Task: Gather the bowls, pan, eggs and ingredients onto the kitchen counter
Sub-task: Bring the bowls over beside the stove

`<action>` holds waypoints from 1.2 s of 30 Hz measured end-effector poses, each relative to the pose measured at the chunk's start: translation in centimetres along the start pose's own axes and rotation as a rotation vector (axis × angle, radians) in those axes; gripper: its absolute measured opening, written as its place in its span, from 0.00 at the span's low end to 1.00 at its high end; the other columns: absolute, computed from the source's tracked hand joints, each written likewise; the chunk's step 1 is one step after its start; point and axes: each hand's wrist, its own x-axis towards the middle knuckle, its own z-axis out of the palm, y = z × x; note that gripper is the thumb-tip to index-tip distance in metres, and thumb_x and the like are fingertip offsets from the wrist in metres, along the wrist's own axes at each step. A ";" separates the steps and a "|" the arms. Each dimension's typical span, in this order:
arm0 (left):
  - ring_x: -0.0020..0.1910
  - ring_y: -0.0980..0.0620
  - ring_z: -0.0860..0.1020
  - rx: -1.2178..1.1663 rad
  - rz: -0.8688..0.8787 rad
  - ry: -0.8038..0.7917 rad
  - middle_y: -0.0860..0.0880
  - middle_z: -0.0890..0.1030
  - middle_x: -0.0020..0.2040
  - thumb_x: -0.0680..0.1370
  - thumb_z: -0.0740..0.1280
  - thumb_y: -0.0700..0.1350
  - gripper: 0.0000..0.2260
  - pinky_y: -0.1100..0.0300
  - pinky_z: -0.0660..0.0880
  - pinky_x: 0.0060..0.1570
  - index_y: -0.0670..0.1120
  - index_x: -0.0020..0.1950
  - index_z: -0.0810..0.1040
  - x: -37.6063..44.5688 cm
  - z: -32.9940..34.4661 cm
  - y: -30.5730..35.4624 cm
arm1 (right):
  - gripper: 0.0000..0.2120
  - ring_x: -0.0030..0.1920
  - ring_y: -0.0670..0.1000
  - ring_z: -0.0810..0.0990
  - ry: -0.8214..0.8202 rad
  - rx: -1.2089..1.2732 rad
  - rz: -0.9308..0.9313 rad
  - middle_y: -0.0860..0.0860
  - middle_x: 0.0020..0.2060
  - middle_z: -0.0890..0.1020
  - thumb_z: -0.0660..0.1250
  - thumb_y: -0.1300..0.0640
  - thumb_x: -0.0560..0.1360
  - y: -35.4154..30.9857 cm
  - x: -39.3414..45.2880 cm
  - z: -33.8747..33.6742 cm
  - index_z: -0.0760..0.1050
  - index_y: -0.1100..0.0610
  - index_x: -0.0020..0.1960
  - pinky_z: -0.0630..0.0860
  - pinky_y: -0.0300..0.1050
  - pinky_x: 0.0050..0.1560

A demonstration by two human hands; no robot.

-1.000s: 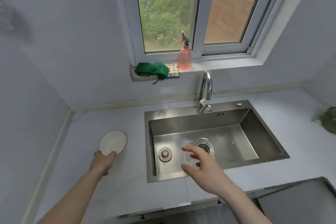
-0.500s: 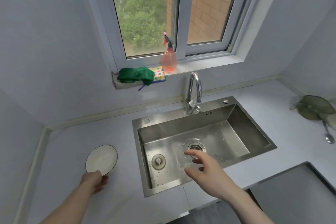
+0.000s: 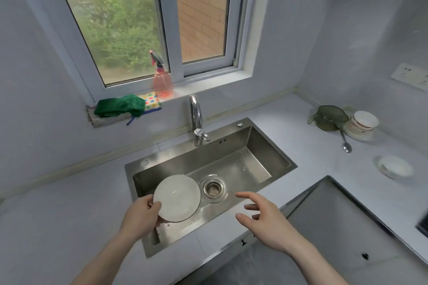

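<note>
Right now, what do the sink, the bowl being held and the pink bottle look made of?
The sink looks like brushed stainless steel, grey with soft reflections. The bowl in the left hand seems glazed ceramic, white and smooth, though it could be melamine. The spray bottle looks like translucent pink plastic.

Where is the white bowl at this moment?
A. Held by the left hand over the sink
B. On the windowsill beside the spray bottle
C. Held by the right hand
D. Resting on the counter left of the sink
A: the left hand grips the white bowl by its rim above the sink.
</note>
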 end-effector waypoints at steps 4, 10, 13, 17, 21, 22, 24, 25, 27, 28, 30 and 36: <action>0.31 0.52 0.83 0.016 0.185 -0.139 0.49 0.85 0.33 0.78 0.61 0.42 0.10 0.55 0.80 0.36 0.52 0.48 0.82 -3.5 4.3 8.8 | 0.20 0.61 0.32 0.73 0.093 0.013 0.033 0.34 0.62 0.74 0.69 0.46 0.76 2.4 -3.8 -4.5 0.71 0.34 0.66 0.75 0.31 0.53; 0.33 0.52 0.84 0.053 0.355 -0.319 0.50 0.85 0.34 0.77 0.60 0.44 0.11 0.59 0.76 0.37 0.54 0.47 0.81 -8.5 10.5 17.6 | 0.21 0.60 0.33 0.75 0.225 0.052 0.077 0.36 0.59 0.77 0.70 0.45 0.75 6.4 -9.0 -10.5 0.71 0.33 0.66 0.76 0.35 0.58; 0.34 0.53 0.84 0.089 0.410 -0.378 0.50 0.85 0.35 0.78 0.60 0.45 0.11 0.60 0.75 0.36 0.53 0.47 0.82 -10.9 13.6 20.4 | 0.22 0.57 0.34 0.79 0.267 0.118 0.074 0.31 0.63 0.76 0.70 0.47 0.76 7.9 -11.7 -13.1 0.70 0.35 0.68 0.78 0.38 0.58; 0.34 0.53 0.84 0.144 0.473 -0.439 0.49 0.86 0.35 0.78 0.60 0.44 0.10 0.62 0.73 0.32 0.49 0.49 0.81 -13.8 17.8 23.4 | 0.21 0.52 0.45 0.84 0.331 0.239 0.091 0.33 0.63 0.78 0.70 0.47 0.77 10.8 -15.1 -16.0 0.70 0.36 0.68 0.81 0.46 0.57; 0.34 0.52 0.84 0.166 0.511 -0.524 0.48 0.86 0.35 0.78 0.61 0.44 0.09 0.63 0.73 0.34 0.46 0.48 0.81 -16.0 22.1 25.8 | 0.19 0.50 0.50 0.86 0.408 0.409 0.166 0.41 0.60 0.81 0.70 0.48 0.79 13.4 -18.0 -18.3 0.71 0.39 0.68 0.83 0.47 0.52; 0.34 0.53 0.84 0.174 0.532 -0.549 0.48 0.85 0.35 0.78 0.61 0.44 0.09 0.65 0.73 0.32 0.47 0.48 0.81 -16.7 23.4 26.7 | 0.19 0.49 0.50 0.86 0.433 0.437 0.191 0.42 0.60 0.81 0.69 0.48 0.79 14.1 -18.7 -19.0 0.71 0.40 0.68 0.83 0.49 0.52; 0.34 0.51 0.84 0.176 0.562 -0.598 0.47 0.85 0.35 0.77 0.61 0.44 0.09 0.66 0.72 0.30 0.47 0.48 0.81 -17.6 25.1 27.8 | 0.17 0.47 0.52 0.86 0.465 0.478 0.236 0.45 0.59 0.82 0.68 0.49 0.80 15.1 -19.6 -20.0 0.72 0.42 0.68 0.84 0.53 0.53; 0.35 0.49 0.85 0.176 0.578 -0.629 0.46 0.85 0.35 0.77 0.61 0.44 0.09 0.64 0.73 0.30 0.45 0.48 0.81 -18.0 26.0 28.6 | 0.16 0.46 0.52 0.86 0.484 0.497 0.261 0.47 0.57 0.82 0.68 0.51 0.80 15.6 -19.9 -20.6 0.72 0.43 0.68 0.84 0.55 0.52; 0.36 0.47 0.85 0.193 0.611 -0.676 0.44 0.85 0.36 0.77 0.61 0.44 0.09 0.63 0.74 0.33 0.44 0.46 0.80 -18.5 27.5 30.2 | 0.16 0.43 0.53 0.84 0.508 0.536 0.302 0.50 0.54 0.83 0.66 0.58 0.80 16.4 -20.3 -21.6 0.73 0.45 0.66 0.83 0.57 0.50; 0.36 0.48 0.84 0.206 0.631 -0.705 0.44 0.85 0.36 0.77 0.61 0.44 0.09 0.63 0.74 0.34 0.44 0.46 0.81 -18.6 28.3 31.2 | 0.18 0.42 0.53 0.84 0.527 0.552 0.318 0.51 0.54 0.82 0.64 0.61 0.80 17.0 -20.3 -22.2 0.72 0.45 0.66 0.83 0.57 0.48; 0.35 0.50 0.84 0.213 0.660 -0.751 0.45 0.85 0.36 0.78 0.62 0.44 0.08 0.66 0.74 0.34 0.46 0.44 0.81 -18.6 30.0 33.1 | 0.20 0.44 0.54 0.83 0.582 0.589 0.342 0.52 0.54 0.81 0.62 0.65 0.80 18.0 -20.3 -23.5 0.72 0.46 0.67 0.84 0.56 0.45; 0.35 0.55 0.82 0.186 0.667 -0.910 0.49 0.84 0.35 0.82 0.64 0.53 0.12 0.64 0.76 0.40 0.51 0.44 0.84 -14.8 36.1 38.6 | 0.18 0.46 0.59 0.83 0.742 0.660 0.450 0.55 0.56 0.80 0.60 0.68 0.79 22.4 -18.2 -27.2 0.75 0.52 0.64 0.85 0.59 0.43</action>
